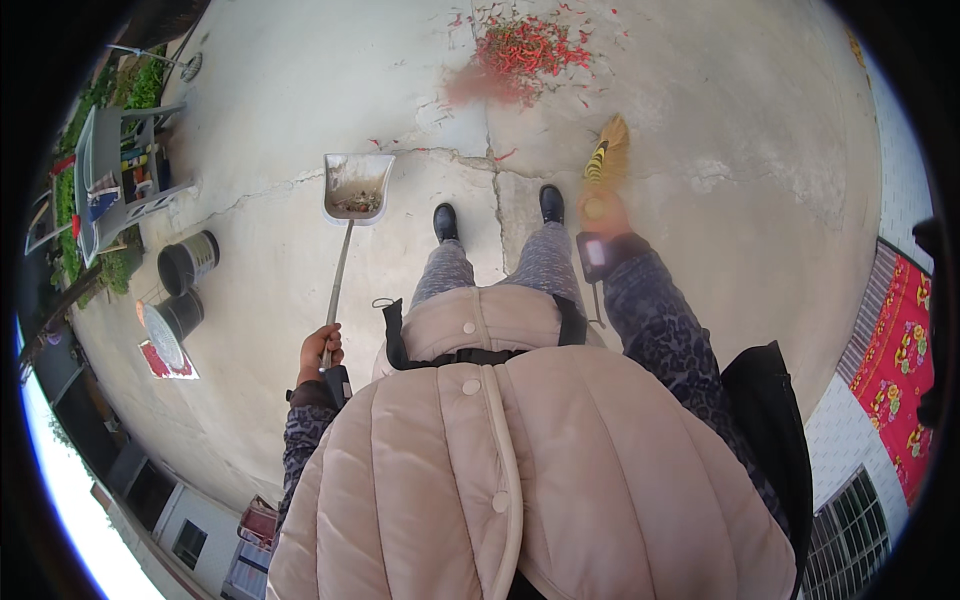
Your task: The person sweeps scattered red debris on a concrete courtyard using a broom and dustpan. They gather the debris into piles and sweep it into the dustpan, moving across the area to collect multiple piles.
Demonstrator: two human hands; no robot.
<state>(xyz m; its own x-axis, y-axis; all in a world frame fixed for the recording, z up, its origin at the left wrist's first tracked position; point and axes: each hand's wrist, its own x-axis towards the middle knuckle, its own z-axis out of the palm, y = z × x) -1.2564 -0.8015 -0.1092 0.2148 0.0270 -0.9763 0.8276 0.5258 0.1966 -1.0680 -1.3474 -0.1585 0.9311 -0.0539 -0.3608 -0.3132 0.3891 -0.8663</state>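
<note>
My left hand (pixel 321 349) is closed around the metal handle of a long-handled dustpan (pixel 358 187), whose pan rests on the concrete floor to the left of my feet with some debris inside. At the right, my right hand (pixel 606 214) grips a straw hand broom (pixel 616 142) by its handle end; hand and broom are blurred. The broom's bristles point away from me, near the floor. Beyond my shoes, a pile of red chili peppers (pixel 525 52) lies on the concrete, with loose ones scattered around it and a few nearer to me.
Two dark buckets (pixel 187 262) stand at the left, beside a red and white mat (pixel 159 361). Farther left is a grey table-like frame (pixel 101 180) holding bottles and cloth. A red floral cloth (pixel 896 360) hangs by the tiled wall at the right. Cracks cross the concrete.
</note>
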